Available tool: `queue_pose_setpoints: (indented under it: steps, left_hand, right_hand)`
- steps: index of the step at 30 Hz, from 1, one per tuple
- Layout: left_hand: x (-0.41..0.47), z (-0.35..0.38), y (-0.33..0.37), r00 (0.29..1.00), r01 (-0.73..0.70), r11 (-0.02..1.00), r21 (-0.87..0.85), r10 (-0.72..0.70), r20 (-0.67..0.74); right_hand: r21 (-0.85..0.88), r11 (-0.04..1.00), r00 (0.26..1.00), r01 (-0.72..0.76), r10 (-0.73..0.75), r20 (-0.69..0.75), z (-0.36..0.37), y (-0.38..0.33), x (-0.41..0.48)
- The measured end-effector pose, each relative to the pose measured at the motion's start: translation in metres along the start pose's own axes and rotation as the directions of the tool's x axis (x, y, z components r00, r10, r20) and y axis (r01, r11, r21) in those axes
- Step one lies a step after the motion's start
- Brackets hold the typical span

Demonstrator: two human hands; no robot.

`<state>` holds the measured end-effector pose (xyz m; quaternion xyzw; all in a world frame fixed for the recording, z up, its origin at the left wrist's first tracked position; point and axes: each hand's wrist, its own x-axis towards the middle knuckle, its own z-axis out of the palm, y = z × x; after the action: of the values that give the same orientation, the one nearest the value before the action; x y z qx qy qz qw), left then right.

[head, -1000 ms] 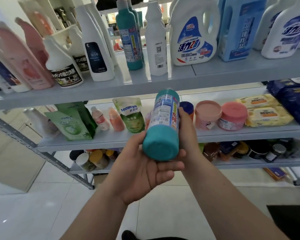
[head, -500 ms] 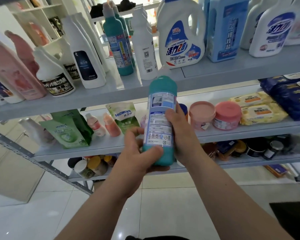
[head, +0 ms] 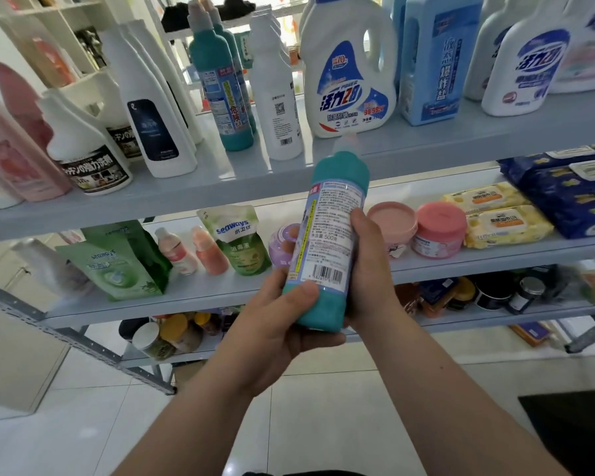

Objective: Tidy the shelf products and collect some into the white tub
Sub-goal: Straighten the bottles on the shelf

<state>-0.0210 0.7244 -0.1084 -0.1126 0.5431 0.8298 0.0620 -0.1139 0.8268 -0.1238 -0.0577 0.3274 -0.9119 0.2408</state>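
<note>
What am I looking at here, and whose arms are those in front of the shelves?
There is no robot: a person wears a camera on the head, looking forward and down, so you see their own arms. The left hand cups the base of a teal bottle and the right hand grips its side; the bottle is tilted, barcode facing the camera. Behind, the top shelf carries cleaning bottles, among them a matching teal bottle and a white detergent jug; the middle shelf holds green pouches, pink tubs and wipes packs. No white tub is in view.
</note>
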Motion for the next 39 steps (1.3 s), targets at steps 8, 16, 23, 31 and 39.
queue_pose_setpoints:
  steps: [8,16,23,31,39]
  left_hand:
    - [-0.004,-0.008,-0.008,0.952,-0.190,0.892,0.410,0.269,-0.146]
    - [-0.006,-0.012,-0.004,0.994,-0.049,0.986,-0.162,0.031,-0.109]
    - [-0.009,-0.020,-0.007,0.996,0.012,0.978,-0.208,-0.029,-0.080]
    - [-0.006,-0.026,-0.020,1.000,0.005,0.999,-0.045,-0.006,-0.021]
    - [-0.004,-0.040,-0.029,0.981,-0.135,0.967,0.216,0.160,-0.106]
  right_hand:
    - [-0.138,0.990,0.981,0.012,-0.039,-0.192,0.005,0.010,0.008]
    - [0.000,0.989,0.978,-0.146,0.144,-0.149,0.003,0.007,0.010]
    - [0.018,0.979,0.966,-0.201,0.201,-0.164,0.001,0.011,0.008]
    - [-0.240,0.971,0.999,-0.010,-0.001,-0.044,0.000,0.014,0.004]
    - [-0.390,0.919,0.991,0.055,-0.004,0.131,0.006,0.011,0.002]
